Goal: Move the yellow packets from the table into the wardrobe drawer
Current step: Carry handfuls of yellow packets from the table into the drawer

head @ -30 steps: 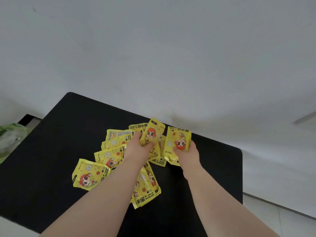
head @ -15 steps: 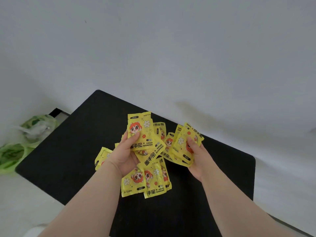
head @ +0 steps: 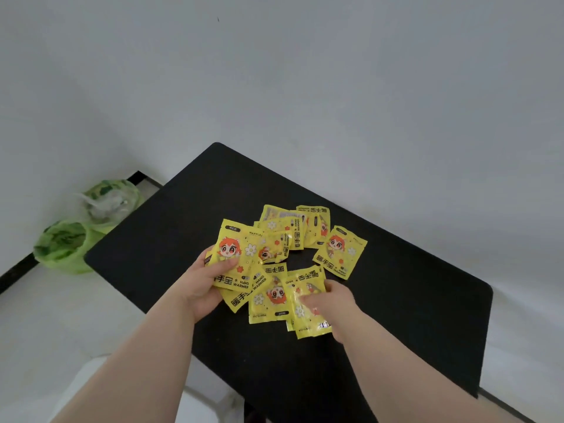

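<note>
**Gathering yellow packets off a black table**

Standing beside the black table [head: 396, 315], I see the yellow packets [head: 293, 233] spread over its middle, overlapping one another, each printed with a red-haired cartoon figure and the words "hand warmer". The left hand [head: 204, 285] grips a small fan of packets [head: 235, 257], thumb pressed across the top one. The right hand [head: 331, 303] lies palm down on another packet [head: 306, 303] near the table's front, fingers curled over it. One packet [head: 338, 253] rests apart to the right. Two green plastic bags [head: 79, 227] sit on the pale floor [head: 61, 325] beyond the table's left edge, against the white wall [head: 305, 87].
</note>
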